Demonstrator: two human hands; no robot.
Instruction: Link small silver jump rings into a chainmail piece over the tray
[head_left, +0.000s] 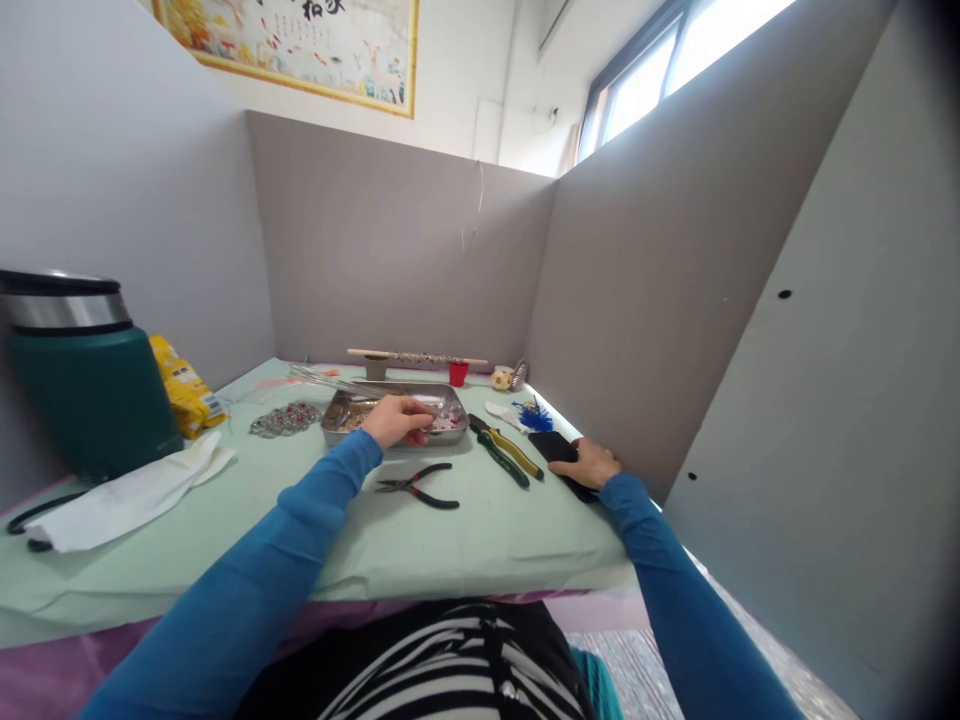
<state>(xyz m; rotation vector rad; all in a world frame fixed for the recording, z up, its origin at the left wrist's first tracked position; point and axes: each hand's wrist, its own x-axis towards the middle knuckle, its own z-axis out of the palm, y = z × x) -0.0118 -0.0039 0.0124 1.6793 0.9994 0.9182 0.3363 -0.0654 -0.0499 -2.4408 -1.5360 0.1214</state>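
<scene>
My left hand (400, 421) is over the metal tray (328, 428), its fingers closed in a pinch. What they hold, if anything, is too small to make out. Small red, white and gold-coloured beads (448, 418) lie in the tray. At the right side of the table my right hand (591, 465) grips a black phone (553, 446) lying flat, thumb over its face and the other fingers partly hidden. Thin-nosed pliers with black handles (412, 485) lie in front of the tray. Larger pliers with green and yellow handles (507, 452) lie between the tray and the phone.
A beaded stick (431, 358) spans a brown cup (376, 368) and a red cup (458, 374) behind the tray. Beaded wirework (286, 420) lies left, near a yellow packet (187, 390), white tissue (127, 500) and a green flask (86, 390). Grey partitions (397, 240) enclose the table.
</scene>
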